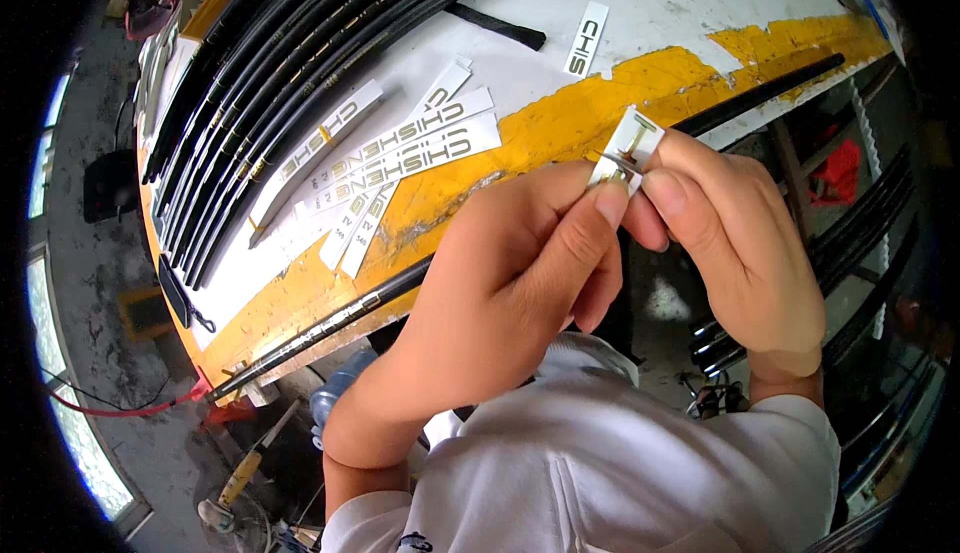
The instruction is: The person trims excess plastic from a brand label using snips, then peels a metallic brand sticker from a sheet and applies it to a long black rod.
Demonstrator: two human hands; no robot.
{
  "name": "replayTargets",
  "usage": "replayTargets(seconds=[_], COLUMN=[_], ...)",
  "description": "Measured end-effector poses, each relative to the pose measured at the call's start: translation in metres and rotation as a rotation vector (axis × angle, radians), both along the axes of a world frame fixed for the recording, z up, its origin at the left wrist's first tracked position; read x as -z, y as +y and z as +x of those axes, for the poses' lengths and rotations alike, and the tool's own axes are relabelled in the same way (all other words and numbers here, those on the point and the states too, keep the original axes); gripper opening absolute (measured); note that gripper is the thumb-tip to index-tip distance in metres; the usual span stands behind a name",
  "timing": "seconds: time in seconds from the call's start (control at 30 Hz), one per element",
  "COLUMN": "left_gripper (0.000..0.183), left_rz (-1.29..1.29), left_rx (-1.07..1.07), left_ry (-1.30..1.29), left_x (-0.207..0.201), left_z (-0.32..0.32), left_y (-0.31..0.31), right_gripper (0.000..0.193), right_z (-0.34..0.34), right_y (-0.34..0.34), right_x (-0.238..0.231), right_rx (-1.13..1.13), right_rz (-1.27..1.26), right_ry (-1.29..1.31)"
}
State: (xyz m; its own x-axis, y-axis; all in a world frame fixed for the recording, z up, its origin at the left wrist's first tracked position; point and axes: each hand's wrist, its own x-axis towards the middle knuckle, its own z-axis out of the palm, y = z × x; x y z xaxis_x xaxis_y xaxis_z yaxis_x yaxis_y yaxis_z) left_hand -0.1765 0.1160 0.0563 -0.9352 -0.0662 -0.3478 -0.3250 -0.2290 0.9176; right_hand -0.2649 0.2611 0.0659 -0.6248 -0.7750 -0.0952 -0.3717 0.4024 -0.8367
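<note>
Both my hands are raised over the front edge of the table, pinching a small white decal strip (640, 131) with gold lettering. My left hand (525, 263) is closed, thumb and forefinger on the strip's lower end. My right hand (735, 238) is closed too, its fingertips at the strip's right side. The strip looks bent or parted between the fingertips; the detail is too small to tell. Beneath my hands, a long black rod (330, 328) with pale lettering lies along the table's near edge. Several more decal strips (430, 148) lie overlapping on the table, left of my hands.
Many black rods (270, 83) lie side by side at the table's left and back. A single decal strip (586, 41) and a black fabric strap (497, 25) lie farther back. Yellow covering (660, 78) shows along the worn edge. More dark rods (860, 213) are below at the right.
</note>
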Motion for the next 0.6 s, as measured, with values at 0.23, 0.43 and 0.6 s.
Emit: replayTargets(seconds=[0.23, 0.43, 0.6], left_gripper=[0.032, 0.026, 0.023], left_rz=[-0.011, -0.292, -0.359], left_rx=[0.008, -0.093, -0.091], left_ry=[-0.023, -0.011, -0.022], left_x=[0.008, 0.012, 0.014], left_z=[-0.021, -0.026, -0.033], left_y=[-0.003, -0.028, -0.051], right_gripper=[0.026, 0.032, 0.018], right_z=[-0.027, -0.087, -0.136], right_y=[-0.001, 0.001, -0.027], right_x=[0.017, 0.062, 0.087], right_rx=[-0.008, 0.206, -0.202], right_rz=[0.008, -0.006, -0.042], right_ry=[-0.028, 0.393, 0.811])
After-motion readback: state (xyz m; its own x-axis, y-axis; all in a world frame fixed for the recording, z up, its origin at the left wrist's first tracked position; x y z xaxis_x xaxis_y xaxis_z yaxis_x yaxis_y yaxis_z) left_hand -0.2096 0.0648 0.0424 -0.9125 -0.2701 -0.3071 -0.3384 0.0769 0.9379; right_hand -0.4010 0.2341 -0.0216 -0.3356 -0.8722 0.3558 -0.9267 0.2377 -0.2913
